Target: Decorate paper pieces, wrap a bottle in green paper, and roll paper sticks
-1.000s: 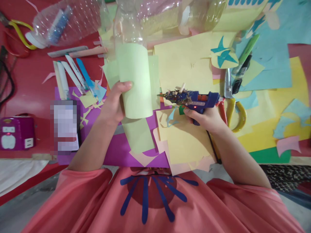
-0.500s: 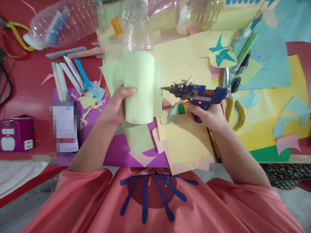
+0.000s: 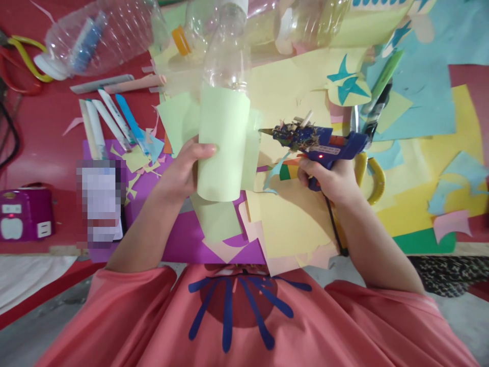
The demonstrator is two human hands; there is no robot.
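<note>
My left hand [image 3: 179, 171] is wrapped round a clear plastic bottle [image 3: 225, 56] whose lower part is covered by a pale green paper sleeve [image 3: 223, 142]. The bottle is held above the table with its neck pointing away from me. My right hand [image 3: 330, 178] grips a blue hot glue gun [image 3: 321, 142], its top crusted with scraps and dried glue. The gun's nozzle points left, a short gap from the green sleeve's right edge. A black cord runs down from the gun along my forearm.
Sheets of coloured paper [image 3: 290, 219] cover the red table [image 3: 46, 142]. More clear bottles [image 3: 99, 35] lie at the back. Rolled paper sticks [image 3: 110, 122] lie left, yellow-handled scissors [image 3: 369, 173] right, a purple power strip [image 3: 23, 214] far left.
Both hands have risen and drifted right: the bottle with its green sleeve moved up and tilted, and the glue gun lifted, staying just right of the sleeve.
</note>
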